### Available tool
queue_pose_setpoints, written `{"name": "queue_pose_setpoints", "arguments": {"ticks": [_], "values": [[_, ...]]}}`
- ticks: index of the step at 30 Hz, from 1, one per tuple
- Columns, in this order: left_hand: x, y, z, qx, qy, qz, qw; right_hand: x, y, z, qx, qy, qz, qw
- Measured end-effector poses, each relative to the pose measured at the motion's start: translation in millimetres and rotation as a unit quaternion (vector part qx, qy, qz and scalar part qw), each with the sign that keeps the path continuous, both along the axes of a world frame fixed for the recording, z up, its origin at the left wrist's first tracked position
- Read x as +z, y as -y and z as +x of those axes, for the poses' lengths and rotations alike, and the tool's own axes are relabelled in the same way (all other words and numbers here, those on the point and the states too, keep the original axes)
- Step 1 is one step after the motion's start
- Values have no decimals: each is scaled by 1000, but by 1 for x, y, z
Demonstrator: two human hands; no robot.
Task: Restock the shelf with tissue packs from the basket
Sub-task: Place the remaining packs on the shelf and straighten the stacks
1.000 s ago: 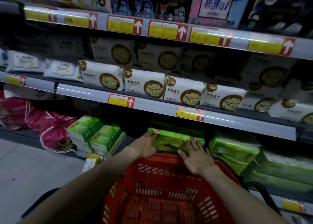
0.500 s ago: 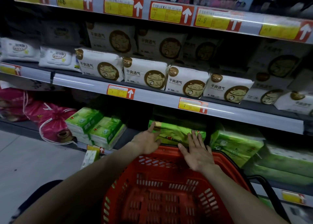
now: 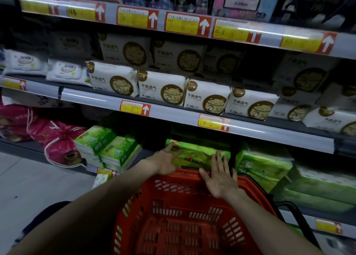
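Head view: a green tissue pack [image 3: 196, 154] lies on the bottom shelf [image 3: 146, 154], just beyond the far rim of a red basket [image 3: 173, 216]. The left hand [image 3: 167, 161] presses its left end, fingers spread. The right hand [image 3: 221, 179] lies flat against its right front, fingers straight. Neither hand grips it.

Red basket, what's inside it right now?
Only its bare slotted floor and walls show in the red basket; no packs visible. Both forearms cover its near corners. The green tissue pack sits beyond the rim, under the left hand and right hand.
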State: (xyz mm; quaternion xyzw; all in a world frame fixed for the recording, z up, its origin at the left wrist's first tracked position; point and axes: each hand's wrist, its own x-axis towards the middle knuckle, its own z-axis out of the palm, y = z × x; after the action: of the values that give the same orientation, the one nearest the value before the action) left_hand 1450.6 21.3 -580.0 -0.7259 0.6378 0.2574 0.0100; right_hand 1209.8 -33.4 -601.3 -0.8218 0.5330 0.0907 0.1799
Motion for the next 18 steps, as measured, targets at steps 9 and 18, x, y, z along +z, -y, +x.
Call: {"name": "queue_pose_setpoints", "arguments": {"ticks": [9, 18], "values": [[72, -100, -56, -117, 50, 65, 990, 46, -96, -44, 115, 91, 72, 987], [-7, -167, -84, -45, -115, 34, 992, -3, -138, -65, 158, 64, 119, 978]]}}
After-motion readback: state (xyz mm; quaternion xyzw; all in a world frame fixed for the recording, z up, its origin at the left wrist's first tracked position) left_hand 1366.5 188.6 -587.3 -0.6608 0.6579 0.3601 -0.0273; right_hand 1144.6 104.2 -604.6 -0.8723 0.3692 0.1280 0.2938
